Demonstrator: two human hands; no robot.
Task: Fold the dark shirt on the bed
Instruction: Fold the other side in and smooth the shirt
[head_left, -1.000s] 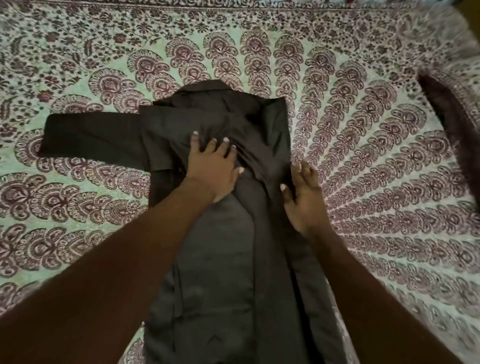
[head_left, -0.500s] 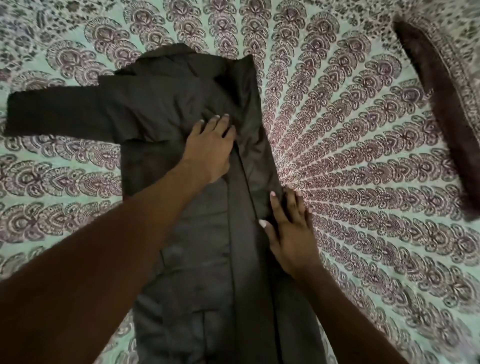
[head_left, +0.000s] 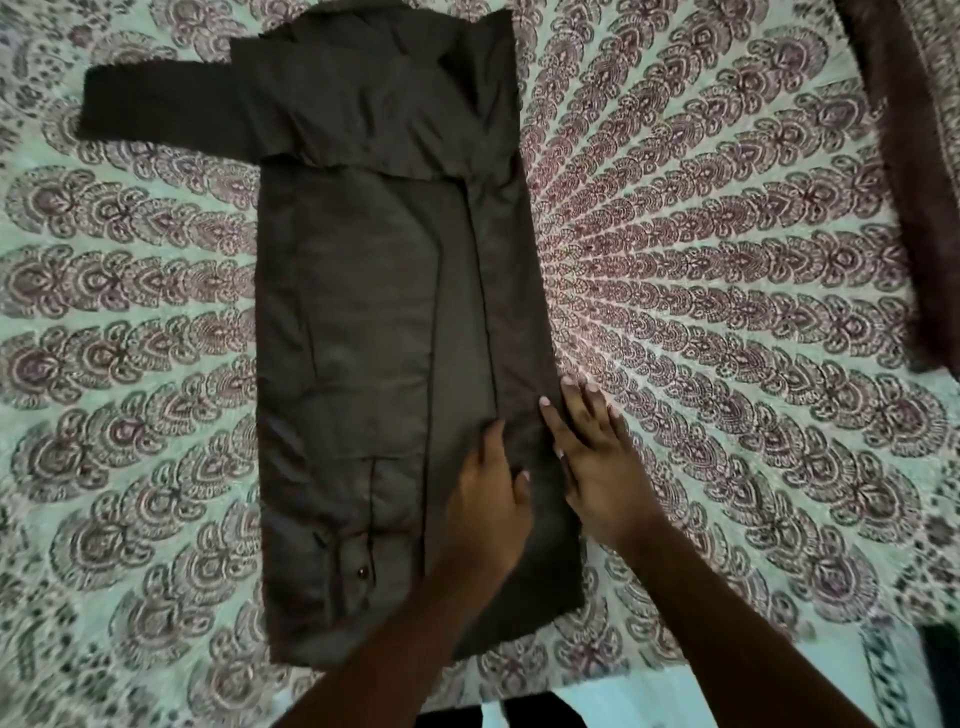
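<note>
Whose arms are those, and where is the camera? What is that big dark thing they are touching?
There is no machine here, just a person. A small camera sits on their head and looks down, so you see their own two arms reaching forward. The bed is covered with a patterned bedsheet. On it lies a dark shirt, folded partway into a long strip, with one sleeve sticking out to the left. The left hand and the right hand both lie flat near the shirt's right edge, close to the bottom, and press on the cloth. Neither hand grips anything.
</note>
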